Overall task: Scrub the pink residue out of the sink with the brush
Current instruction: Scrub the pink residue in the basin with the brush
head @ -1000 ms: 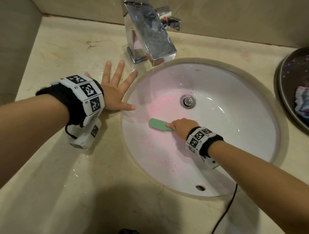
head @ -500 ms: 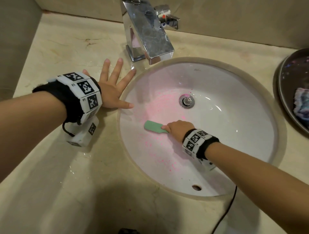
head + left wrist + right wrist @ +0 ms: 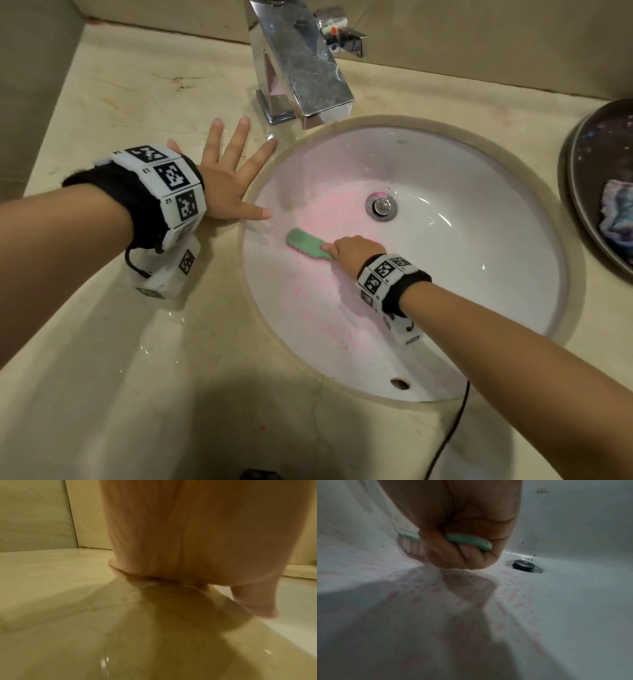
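While right hand (image 3: 352,251) grips brush (image 3: 306,247) left of drain (image 3: 381,206), left hand (image 3: 227,178) splayed flat on desk (image 3: 137,377): press bristles firmly, work pink residue (image 3: 308,294) drainward.

1. The left hand (image 3: 228,185) lies flat, palm down, fingers straight and spread, thumb pointing right.
2. The left forearm reaches in from the left edge, a black band with white square markers around the wrist.
3. The right hand (image 3: 352,251) is a closed fist, knuckles up, fingers (image 3: 471,555) curled under.
4. The right forearm stretches in from the lower right, wrist banded alike.
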Available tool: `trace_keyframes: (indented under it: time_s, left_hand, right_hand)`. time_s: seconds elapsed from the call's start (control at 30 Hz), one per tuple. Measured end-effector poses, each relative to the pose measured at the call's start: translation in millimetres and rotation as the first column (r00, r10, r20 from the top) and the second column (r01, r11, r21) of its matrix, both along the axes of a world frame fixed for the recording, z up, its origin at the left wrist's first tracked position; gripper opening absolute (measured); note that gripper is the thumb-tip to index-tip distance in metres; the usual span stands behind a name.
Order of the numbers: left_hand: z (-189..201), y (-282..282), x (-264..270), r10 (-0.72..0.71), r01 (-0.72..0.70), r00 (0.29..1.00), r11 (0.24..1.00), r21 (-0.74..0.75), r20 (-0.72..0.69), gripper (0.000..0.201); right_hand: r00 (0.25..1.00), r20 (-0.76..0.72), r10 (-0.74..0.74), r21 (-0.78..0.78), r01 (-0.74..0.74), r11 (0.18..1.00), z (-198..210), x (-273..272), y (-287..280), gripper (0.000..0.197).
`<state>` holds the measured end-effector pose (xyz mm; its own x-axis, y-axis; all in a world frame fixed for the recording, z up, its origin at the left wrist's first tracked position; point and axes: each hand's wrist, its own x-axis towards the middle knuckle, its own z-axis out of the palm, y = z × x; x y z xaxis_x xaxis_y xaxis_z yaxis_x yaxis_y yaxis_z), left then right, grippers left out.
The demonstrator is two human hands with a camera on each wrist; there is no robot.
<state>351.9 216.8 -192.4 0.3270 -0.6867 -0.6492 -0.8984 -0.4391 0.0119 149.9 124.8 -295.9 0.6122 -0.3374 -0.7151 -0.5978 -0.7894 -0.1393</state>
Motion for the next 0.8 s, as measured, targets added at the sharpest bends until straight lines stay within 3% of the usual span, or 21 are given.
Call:
trace_keyframes:
  time_s: [0.1,0.2,0.37,0.5,0.63,0.73,0.8]
  left_hand:
    - [-0.2,0.1,0.1,-0.004,0.004,1.000,1.000,-0.001,0.000,0.096]
    - [0.3,-0.3,-0.3,-0.003,0.003,1.000,1.000,0.004,0.003,0.096]
    - [1.7,-0.2,-1.6,0.004,-0.004,1.000,1.000,0.005,0.000,0.096]
    - [1.5,-0.7,-1.9,0.003,-0.003,1.000,1.000,0.007,0.007,0.096]
    - [1.2,-0.6,-1.2,0.008,-0.008,1.000,1.000,0.004,0.005,0.096]
    - [1.7,-0.5,-1.8,0.009,-0.009,1.000,1.000,0.005,0.005,0.096]
    - [2.3,-0.9,-2.4,0.008,-0.008,1.000,1.000,0.008,0.006,0.095]
  right_hand:
    - [0.998,-0.064,-0.004,0.021,0.005,1.000,5.5,-19.4,-1.6,0.038]
    - [0.994,-0.106,0.011,-0.058,-0.017,0.998,7.6,-28.5,-17.3,0.042]
    - [0.980,-0.011,-0.201,-0.130,0.198,0.972,1.1,-12.4,-28.1,0.033]
    - [0.999,0.007,-0.052,-0.030,0.052,0.998,-0.3,5.3,0.1,0.031]
    - [0.998,-0.026,0.061,0.047,-0.060,0.997,3.8,-10.8,11.3,0.033]
    - [0.988,-0.110,0.105,-0.007,-0.107,0.994,8.4,-28.6,-4.3,0.030]
    - [0.993,-0.111,0.034,-0.098,-0.045,0.994,8.8,-29.9,-17.2,0.032]
